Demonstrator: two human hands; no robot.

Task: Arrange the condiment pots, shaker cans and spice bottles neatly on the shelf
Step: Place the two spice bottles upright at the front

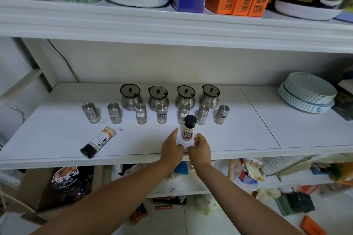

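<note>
Head view looks down on a white shelf [238, 131] where four lidded condiment pots [157, 99] stand in a back row and seven steel shaker cans [141, 113] line up just in front of them. An upright spice bottle [189, 128] with a black cap stands in front of the cans, right of the middle. The left hand [172, 148] sits at about 8 o'clock from the bottle and the right hand [200, 148] at about 5 o'clock; both grips are open, fingers loosely curled, near the bottle's base but, as far as I can tell, not touching it. A second spice bottle [98, 142] lies on its side well off at 9 o'clock, cap toward the shelf's front edge. To do this step well, I would judge that the fallen bottle should be stood upright and set in line with the standing one, labels facing forward, without knocking the cans behind.
</note>
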